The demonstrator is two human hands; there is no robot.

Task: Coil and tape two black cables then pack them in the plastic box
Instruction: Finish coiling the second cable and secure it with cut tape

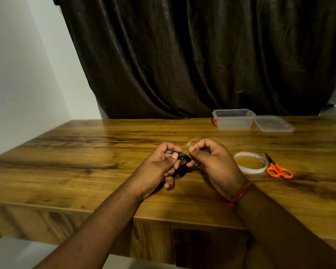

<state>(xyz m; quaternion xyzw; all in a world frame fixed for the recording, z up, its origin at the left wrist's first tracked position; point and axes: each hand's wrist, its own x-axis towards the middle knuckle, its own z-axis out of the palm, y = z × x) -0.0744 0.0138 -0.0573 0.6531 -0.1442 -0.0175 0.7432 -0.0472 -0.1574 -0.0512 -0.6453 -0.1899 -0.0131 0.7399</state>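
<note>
A coiled black cable is being taped above the table; packing is not yet begun.

Nearest, above the middle of the table (66,171), a small coiled black cable (180,164) is gripped in the curled fingers of the left hand (159,166), its metal plug pinned under the thumb; just beside it, a short strip of clear tape (189,143) is pinched between thumb and fingertip of the right hand (211,162), which touches the coil; toward the right edge a tape roll (249,163) is laid flat, with orange scissors (277,167) just beside it; at the far edge the plastic box (234,119) is stood open, seemingly with nothing in it, its lid (273,124) set touching its right side; a second cable cannot be seen; by this showing, one coil is wound but not yet bound, and the other cable and all packing are judged to remain.
</note>
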